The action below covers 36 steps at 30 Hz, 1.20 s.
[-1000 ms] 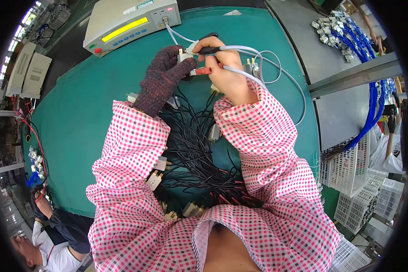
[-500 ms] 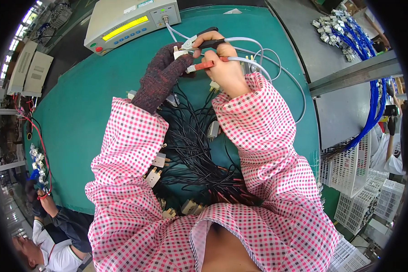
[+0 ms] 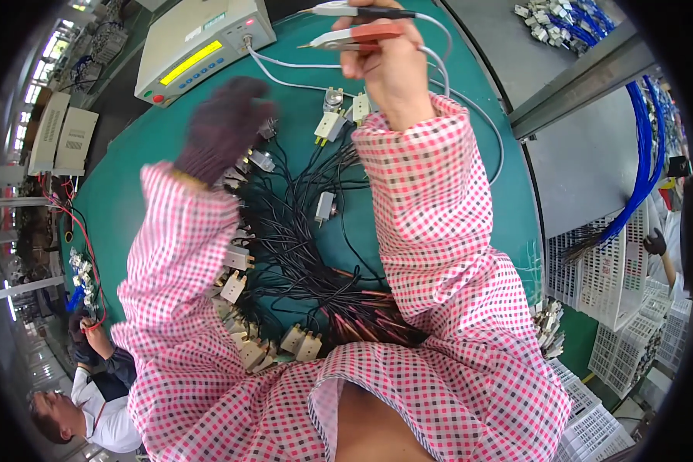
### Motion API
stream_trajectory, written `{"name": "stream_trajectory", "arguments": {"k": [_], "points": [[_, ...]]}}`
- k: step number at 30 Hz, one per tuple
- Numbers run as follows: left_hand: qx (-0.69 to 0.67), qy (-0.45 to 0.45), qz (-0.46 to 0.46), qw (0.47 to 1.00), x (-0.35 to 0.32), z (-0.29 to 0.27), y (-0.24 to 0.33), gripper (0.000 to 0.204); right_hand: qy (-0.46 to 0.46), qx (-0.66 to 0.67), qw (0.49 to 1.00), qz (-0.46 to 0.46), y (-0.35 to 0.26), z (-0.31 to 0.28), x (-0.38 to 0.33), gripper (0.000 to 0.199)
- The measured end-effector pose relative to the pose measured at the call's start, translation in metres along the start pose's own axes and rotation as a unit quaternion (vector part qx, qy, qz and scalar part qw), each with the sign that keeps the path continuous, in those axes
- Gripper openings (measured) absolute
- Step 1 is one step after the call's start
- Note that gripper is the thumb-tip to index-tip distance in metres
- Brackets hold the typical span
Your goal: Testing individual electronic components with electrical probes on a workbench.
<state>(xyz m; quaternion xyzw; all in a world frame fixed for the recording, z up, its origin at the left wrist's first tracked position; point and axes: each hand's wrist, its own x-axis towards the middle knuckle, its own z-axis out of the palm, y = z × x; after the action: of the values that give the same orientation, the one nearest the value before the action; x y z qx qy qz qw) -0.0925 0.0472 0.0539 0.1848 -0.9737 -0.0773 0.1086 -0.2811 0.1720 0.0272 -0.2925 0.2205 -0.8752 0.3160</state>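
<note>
My right hand [image 3: 396,65] is closed around two test clips on grey cables, raised over the far part of the table. One is a red-sleeved clip [image 3: 369,35] with a pointed metal tip, the other a black-sleeved clip [image 3: 362,11]. My left hand [image 3: 225,127], in a dark knitted glove, is smeared by motion over the far end of a row of plugs; a small grey plug [image 3: 267,128] shows at its fingertips, and whether it is held is unclear. Black cords [image 3: 300,239] with white plugs [image 3: 236,258] lie in a bundle between my arms.
A tester [image 3: 200,54] with a yellow display stands at the far left of the green table [image 3: 115,208]. White plugs [image 3: 329,125] lie below my right hand. Blue cables [image 3: 635,177] hang at the right beside white crates [image 3: 620,262]. A co-worker [image 3: 92,408] is at lower left.
The clips, earlier at a white plug in my left hand, have moved up and away with my right hand. My left hand has swung left toward the plugs; the view has shifted slightly.
</note>
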Motion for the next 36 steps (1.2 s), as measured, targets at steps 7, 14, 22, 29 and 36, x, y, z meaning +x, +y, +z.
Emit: {"name": "stream_trajectory", "arguments": {"k": [7, 14, 22, 29, 36], "points": [[-0.315, -0.235, -0.153, 0.907, 0.018, 0.03, 0.04, 0.045, 0.015, -0.117, 0.993, 0.021, 0.012, 0.013, -0.007, 0.028], [-0.422, -0.159, -0.274, 0.849, -0.014, -0.005, 0.002, 0.04, 0.019, -0.205, 0.974, 0.097, 0.029, 0.013, -0.012, 0.026], [-0.711, -0.114, -0.183, 0.669, -0.035, 0.007, -0.037, 0.056, -0.084, -0.232, 0.945, 0.213, 0.037, 0.039, -0.025, 0.027], [-0.714, -0.127, -0.171, 0.667, -0.038, 0.007, -0.043, 0.059, -0.109, -0.253, 0.93, 0.243, 0.05, 0.053, -0.034, 0.031], [-0.714, -0.117, -0.151, 0.673, -0.038, 0.012, -0.045, 0.06, -0.105, -0.271, 0.929, 0.231, 0.049, 0.058, -0.035, 0.028]]}}
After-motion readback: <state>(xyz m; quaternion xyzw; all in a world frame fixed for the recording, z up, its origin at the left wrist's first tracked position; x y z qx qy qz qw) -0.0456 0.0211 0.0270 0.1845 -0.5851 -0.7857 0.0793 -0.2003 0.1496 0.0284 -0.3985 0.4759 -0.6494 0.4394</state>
